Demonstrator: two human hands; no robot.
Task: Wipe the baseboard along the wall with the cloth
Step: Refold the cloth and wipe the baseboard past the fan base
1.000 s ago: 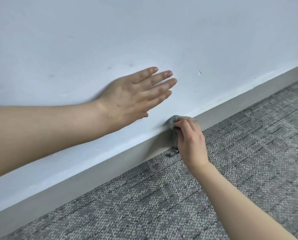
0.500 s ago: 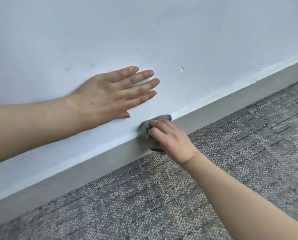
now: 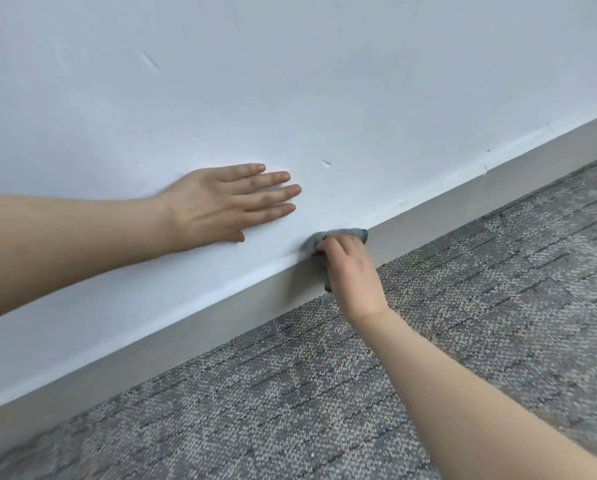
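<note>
Person's right hand (image 3: 352, 271) grips a grey cloth (image 3: 343, 233) against the baseboard (image 3: 186, 336), left hand (image 3: 220, 206) flat on the wall (image 3: 324, 81) above it, fingers straight.

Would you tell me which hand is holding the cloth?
The right hand grips the grey cloth against the baseboard; the left hand lies flat on the wall, empty.

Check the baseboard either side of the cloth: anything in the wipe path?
Nothing visible. The right hand grips the cloth on the baseboard, which runs bare to both frame edges. The left hand lies flat on the wall above it, off the path.
</note>
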